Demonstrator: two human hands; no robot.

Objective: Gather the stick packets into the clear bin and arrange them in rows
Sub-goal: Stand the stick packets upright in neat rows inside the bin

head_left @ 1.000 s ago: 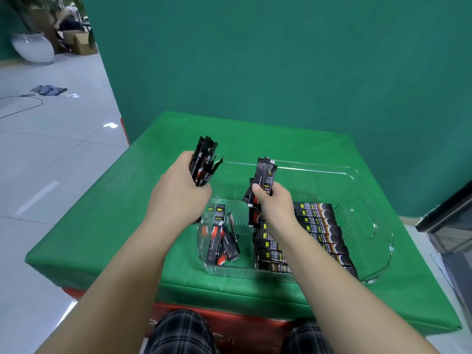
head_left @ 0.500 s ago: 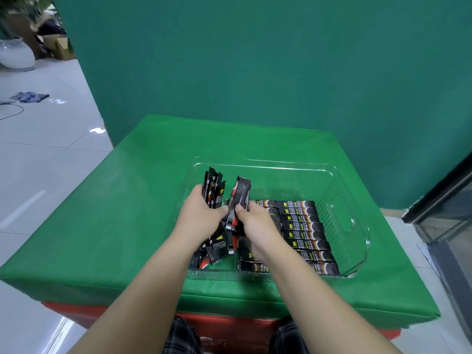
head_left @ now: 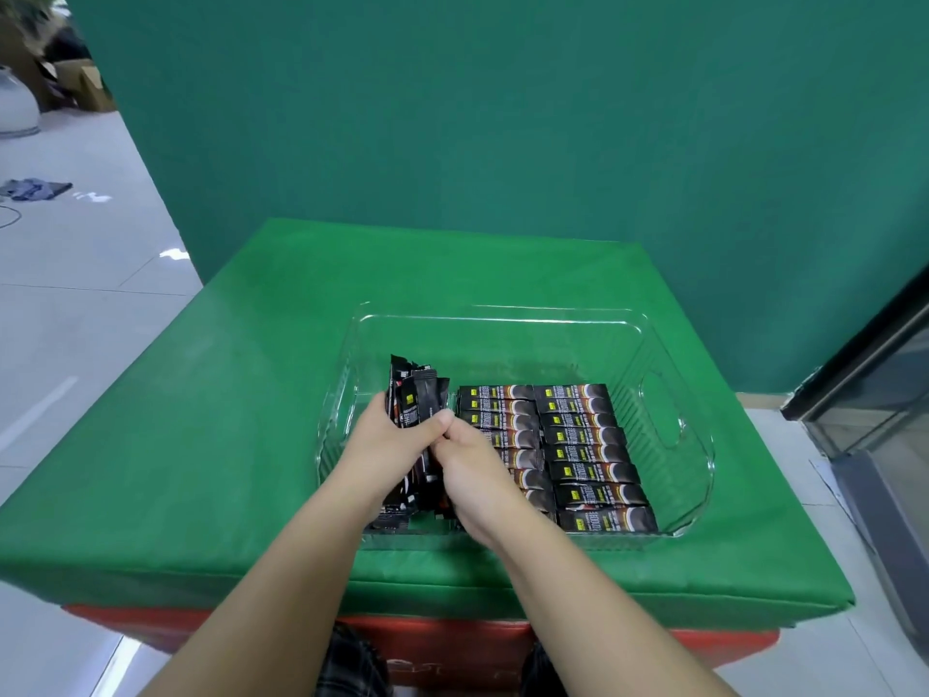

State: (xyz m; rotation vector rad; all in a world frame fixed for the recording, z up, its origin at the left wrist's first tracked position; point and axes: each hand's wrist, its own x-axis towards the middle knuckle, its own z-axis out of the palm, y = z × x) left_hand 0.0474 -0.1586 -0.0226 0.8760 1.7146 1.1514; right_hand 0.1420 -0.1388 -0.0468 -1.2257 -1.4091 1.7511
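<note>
The clear bin (head_left: pixel 668 344) stands on the green table. Black stick packets (head_left: pixel 583 445) lie in two neat rows across its right half. At the bin's left end my left hand (head_left: pixel 387 445) grips a bundle of black stick packets (head_left: pixel 417 399) standing upright, their tops fanned above my fingers. My right hand (head_left: pixel 477 470) meets the left and grips the lower part of the same bundle. A few loose packets (head_left: pixel 397 515) lie under the hands at the bin's near left corner, partly hidden.
The green cloth-covered table (head_left: pixel 201 445) sits against a green wall. A dark glass-fronted cabinet (head_left: pixel 885 394) stands to the right. White tiled floor with a cloth (head_left: pixel 35 188) and boxes lies at the far left.
Both hands came down from above the bin into its left end and joined their two handfuls into one upright bundle. The view shifted down and right.
</note>
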